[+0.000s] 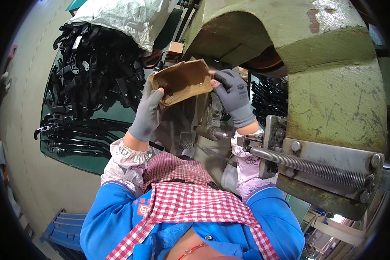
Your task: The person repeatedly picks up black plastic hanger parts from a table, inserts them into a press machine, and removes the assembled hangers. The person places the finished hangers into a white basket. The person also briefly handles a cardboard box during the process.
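A brown, worn cardboard box without a lid [184, 84] is held up in front of the person, between the bench and the machine, its mouth turned toward the wearer so that the creased inside shows. Its long axis runs from left to right, slanting so that the right end sits farther from the body than the left. The left hand in a grey knit glove with bare fingertips [148, 112] grips the left end, thumb on the near rim; the right hand in a matching grey glove [235, 94] pinches the right end between thumb and fingers. To the left, a green-topped bench [69, 160] carries a tangled heap of black metal parts [95, 71], with long, thin black rods [84, 136] lying nearer the person, and a white woven sack [128, 17] at the far side. A pale grey-green floor [28, 112] spreads beyond it. On the right stands a big, chipped green metal machine [333, 91] with a long steel coil spring [310, 167]. A gap lies below the box between bench edge and machine; the right forearm is the tighter side, beside a pointed steel pin [221, 134] and the machine's bracket.
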